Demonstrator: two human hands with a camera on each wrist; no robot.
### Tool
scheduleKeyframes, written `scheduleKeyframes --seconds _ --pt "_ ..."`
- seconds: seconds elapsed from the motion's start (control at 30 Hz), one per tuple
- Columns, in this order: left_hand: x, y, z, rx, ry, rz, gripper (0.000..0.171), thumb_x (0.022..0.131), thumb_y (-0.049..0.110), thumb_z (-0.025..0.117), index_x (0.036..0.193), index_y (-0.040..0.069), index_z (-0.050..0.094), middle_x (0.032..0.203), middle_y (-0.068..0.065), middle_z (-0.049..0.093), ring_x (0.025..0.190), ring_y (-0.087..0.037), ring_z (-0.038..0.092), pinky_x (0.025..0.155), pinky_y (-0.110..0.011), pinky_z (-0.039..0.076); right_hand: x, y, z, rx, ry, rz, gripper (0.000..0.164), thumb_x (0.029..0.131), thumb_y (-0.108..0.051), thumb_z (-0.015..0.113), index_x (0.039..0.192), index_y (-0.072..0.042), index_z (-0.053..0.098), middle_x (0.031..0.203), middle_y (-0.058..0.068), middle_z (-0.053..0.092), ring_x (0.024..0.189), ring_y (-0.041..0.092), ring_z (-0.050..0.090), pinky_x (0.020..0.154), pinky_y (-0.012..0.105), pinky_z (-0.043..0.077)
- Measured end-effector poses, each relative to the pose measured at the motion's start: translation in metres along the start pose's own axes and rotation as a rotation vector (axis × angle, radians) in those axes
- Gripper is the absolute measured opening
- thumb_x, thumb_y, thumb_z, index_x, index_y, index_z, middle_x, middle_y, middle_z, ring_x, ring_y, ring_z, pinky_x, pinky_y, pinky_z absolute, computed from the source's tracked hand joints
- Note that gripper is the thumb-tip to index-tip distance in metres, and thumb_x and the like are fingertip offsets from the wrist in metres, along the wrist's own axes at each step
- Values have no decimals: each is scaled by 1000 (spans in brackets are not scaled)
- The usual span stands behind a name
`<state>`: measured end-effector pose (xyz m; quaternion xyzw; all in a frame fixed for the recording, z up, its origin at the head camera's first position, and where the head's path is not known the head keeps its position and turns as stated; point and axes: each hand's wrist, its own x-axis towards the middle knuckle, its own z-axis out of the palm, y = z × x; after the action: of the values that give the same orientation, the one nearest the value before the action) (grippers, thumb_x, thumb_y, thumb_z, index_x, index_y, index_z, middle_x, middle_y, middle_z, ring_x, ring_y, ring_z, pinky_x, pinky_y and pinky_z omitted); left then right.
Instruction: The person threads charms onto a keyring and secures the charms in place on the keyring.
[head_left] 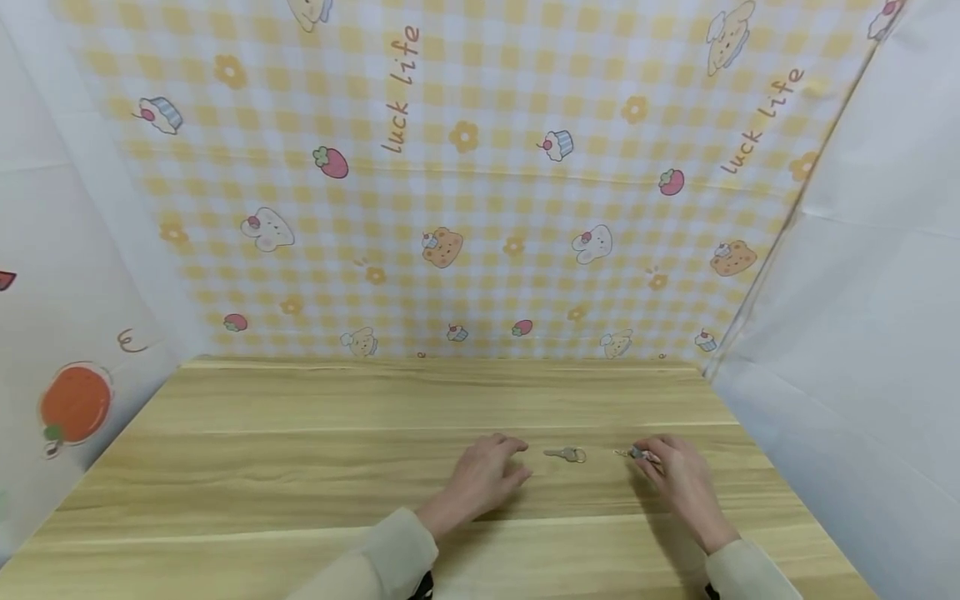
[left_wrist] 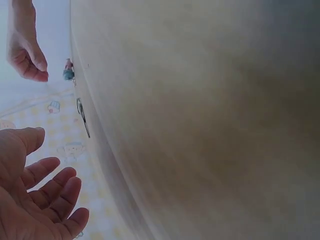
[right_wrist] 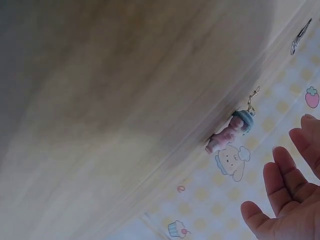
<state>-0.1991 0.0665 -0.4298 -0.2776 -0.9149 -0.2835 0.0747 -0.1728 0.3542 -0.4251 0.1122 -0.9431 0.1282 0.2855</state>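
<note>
A small metal key (head_left: 570, 454) with a split ring lies flat on the wooden table, between the two hands. My left hand (head_left: 477, 477) hovers to its left, fingers loosely spread, holding nothing. To the key's right is a little figurine charm (right_wrist: 229, 136), pinkish with a blue-green cap, lying on the table. A short gold-coloured chain (right_wrist: 254, 97) extends from its cap toward the key. My right hand (head_left: 682, 482) hangs right over the charm, its fingertips overlapping it in the head view. The right wrist view shows those fingers relaxed and apart from the charm.
The wood-grain table (head_left: 300, 467) ends at a yellow checked cloth (head_left: 495, 208) printed with cartoon figures. A pale sheet (head_left: 862, 333) hangs along the right side, another (head_left: 67, 208) along the left. Light sleeves (head_left: 401, 546) cover both forearms.
</note>
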Motion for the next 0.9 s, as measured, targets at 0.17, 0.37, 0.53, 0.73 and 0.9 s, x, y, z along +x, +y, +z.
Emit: scheduleKeyframes --seconds 0.17,0.37,0.53,0.73,0.9 --pt "7 5 5 17 -9 21 29 86 27 67 111 12 66 111 -4 64 104 -21 58 87 -37 48 2 5 5 -15 8 -34 21 65 -1 81 82 -6 70 81 10 67 70 21 58 60 38 47" --pt "20 10 13 36 15 63 26 85 25 69 108 12 68 106 -3 66 97 -19 60 81 -31 49 7 10 10 17 -2 -52 22 64 2 81 81 -6 70 80 8 65 67 17 56 58 31 46" --pt "31 16 18 44 13 65 26 84 25 71 106 12 69 102 -2 67 91 -18 61 73 -27 49 14 12 14 51 -57 -39 19 66 2 80 82 -5 70 84 11 65 74 22 57 62 34 48" --pt "41 21 26 68 -23 53 28 83 27 71 107 13 69 101 -1 67 86 -15 60 71 -23 47 18 14 19 63 -113 -34 18 66 3 79 79 -6 70 84 12 65 81 29 57 72 45 46" --pt "48 25 33 100 -38 56 28 82 27 72 107 14 69 99 0 67 82 -14 59 68 -21 45 19 15 21 70 -169 -9 17 67 2 78 79 -7 69 87 13 65 84 33 58 75 48 47"
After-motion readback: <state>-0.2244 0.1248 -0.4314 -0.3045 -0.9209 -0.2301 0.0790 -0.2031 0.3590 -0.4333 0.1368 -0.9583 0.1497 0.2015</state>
